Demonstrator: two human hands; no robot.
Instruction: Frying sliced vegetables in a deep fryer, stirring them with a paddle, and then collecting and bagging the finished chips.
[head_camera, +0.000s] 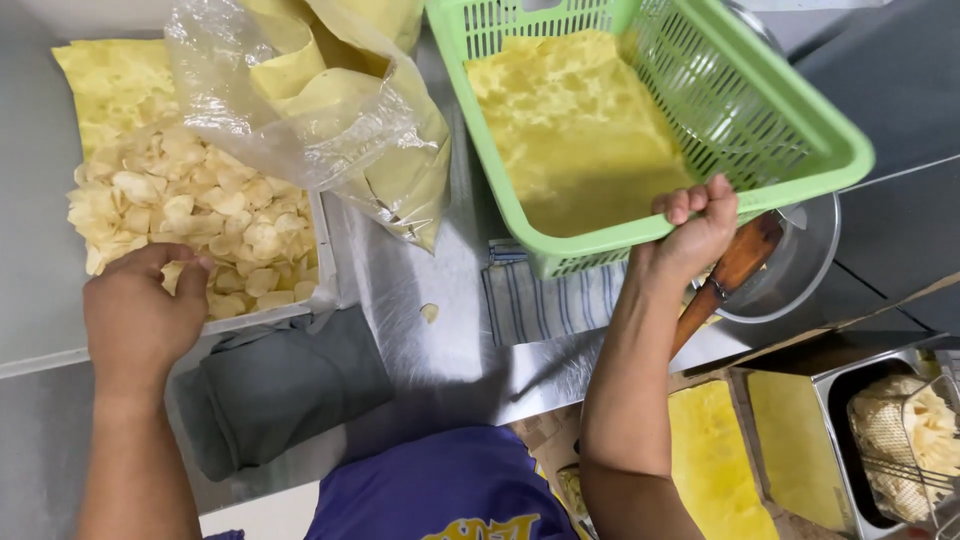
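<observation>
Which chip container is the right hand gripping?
The green slotted basket; the right hand grips its near rim. The chip-filled tray sits by the left hand.

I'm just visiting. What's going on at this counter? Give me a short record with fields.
Setting: steel counter
Left hand: rests on the pile of pale chips in a tray, fingers curled into them
Right hand: grips the near rim of the green basket, which is lifted and tilted
Basket contents: yellow paper lining, no chips visible
Nearby: clear plastic bag, grey cloth, wooden handle, fryer basket of chips
</observation>
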